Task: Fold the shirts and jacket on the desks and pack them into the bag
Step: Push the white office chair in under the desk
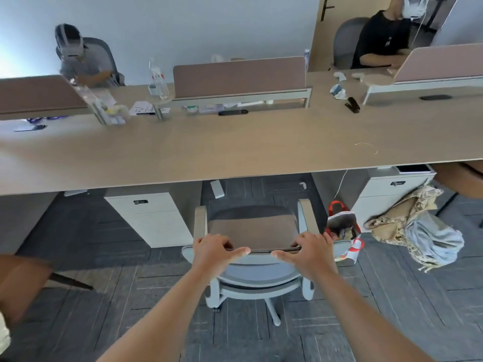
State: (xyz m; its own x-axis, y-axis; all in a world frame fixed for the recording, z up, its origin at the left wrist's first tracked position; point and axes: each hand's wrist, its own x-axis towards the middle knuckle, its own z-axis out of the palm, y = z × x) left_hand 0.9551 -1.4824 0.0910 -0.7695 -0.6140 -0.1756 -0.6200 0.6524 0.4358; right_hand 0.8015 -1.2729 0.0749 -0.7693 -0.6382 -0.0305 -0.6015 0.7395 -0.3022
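The camouflage jacket (400, 218) and a pale grey shirt (433, 241) are lying bunched together in one heap at the right, below the desk's front edge and in front of a white drawer cabinet (379, 197); what is bearing the heap cannot be told. Just to their left the bag (349, 254), white with red handles, is standing open on the dark carpet, close against the right side of a grey office chair (253, 231). The person is standing behind that chair and gripping the top edge of its backrest with both hands: the left hand (214, 253) and the right hand (309, 253) are curling their fingers over the far side of the edge, while the thumbs are stretching along the near side, pointing toward each other. The chair is facing the long wooden desk (235, 152), whose near stretch is showing bare wood. Farther back on the desk a brown partition screen (239, 77) is standing, with a water bottle (158, 79) to its left and a black stapler (352, 104) to its right. Two people are sitting at the far side, one at the left (83, 61) and one at the right (384, 37).
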